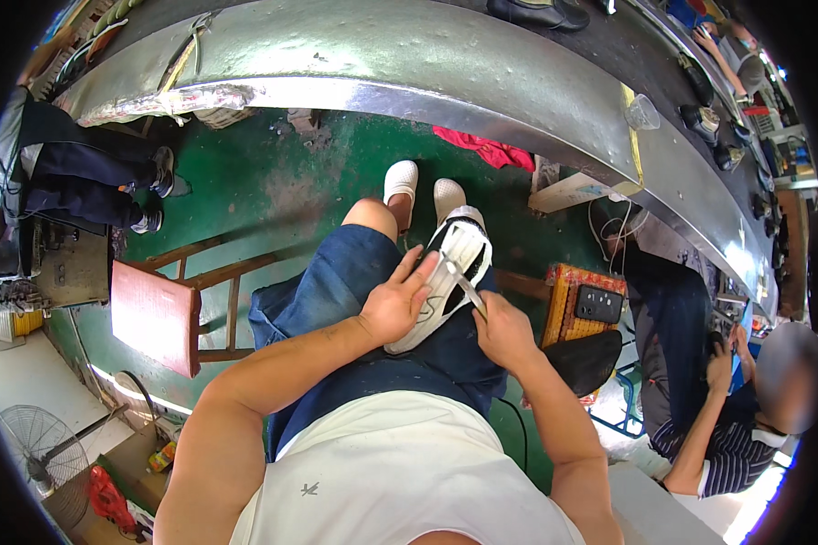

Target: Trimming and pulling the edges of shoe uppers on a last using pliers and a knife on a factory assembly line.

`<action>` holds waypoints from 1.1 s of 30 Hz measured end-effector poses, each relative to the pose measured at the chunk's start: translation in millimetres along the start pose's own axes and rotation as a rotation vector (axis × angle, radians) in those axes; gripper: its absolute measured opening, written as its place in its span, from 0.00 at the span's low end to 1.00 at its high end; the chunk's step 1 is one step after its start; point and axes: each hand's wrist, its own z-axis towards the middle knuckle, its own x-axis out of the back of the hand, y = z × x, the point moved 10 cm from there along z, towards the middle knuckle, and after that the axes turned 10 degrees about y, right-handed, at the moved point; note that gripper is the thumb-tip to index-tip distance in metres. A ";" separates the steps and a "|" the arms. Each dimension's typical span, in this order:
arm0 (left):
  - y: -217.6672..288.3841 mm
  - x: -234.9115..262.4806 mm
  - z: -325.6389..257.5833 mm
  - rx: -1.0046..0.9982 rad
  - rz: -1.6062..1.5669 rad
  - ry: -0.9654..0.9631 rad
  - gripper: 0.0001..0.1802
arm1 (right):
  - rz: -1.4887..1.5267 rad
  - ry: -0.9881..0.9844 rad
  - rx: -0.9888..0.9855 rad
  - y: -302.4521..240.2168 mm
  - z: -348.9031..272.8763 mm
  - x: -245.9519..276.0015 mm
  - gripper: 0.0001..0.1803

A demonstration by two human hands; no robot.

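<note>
A white shoe with a black inner edge lies lengthwise across my lap, its far end above my knees. My left hand holds it from the left side, fingers extended over its upper. In my right hand is a knife-like tool with a flat metal blade and a pale handle. The blade slants up and left over the shoe. Its tip is close to my left fingertips; whether it touches the shoe's surface I cannot tell.
A long metal-edged bench curves across the far side, with dark shoes on it. To the left are a wooden stool and a standing person's legs. A co-worker sits at right, beside a woven seat holding a black phone.
</note>
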 end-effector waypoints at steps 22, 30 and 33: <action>-32.3 7.1 -37.6 0.442 -0.173 -0.081 0.35 | 0.472 0.046 -0.011 -29.0 10.6 25.4 0.21; -21.2 3.6 -38.0 0.389 -0.190 -0.236 0.47 | 0.343 0.027 0.028 -41.5 -15.8 4.3 0.22; -22.5 -2.9 -42.6 0.475 -0.097 -0.475 0.59 | 0.338 -0.268 -0.154 -10.5 -32.9 -39.2 0.22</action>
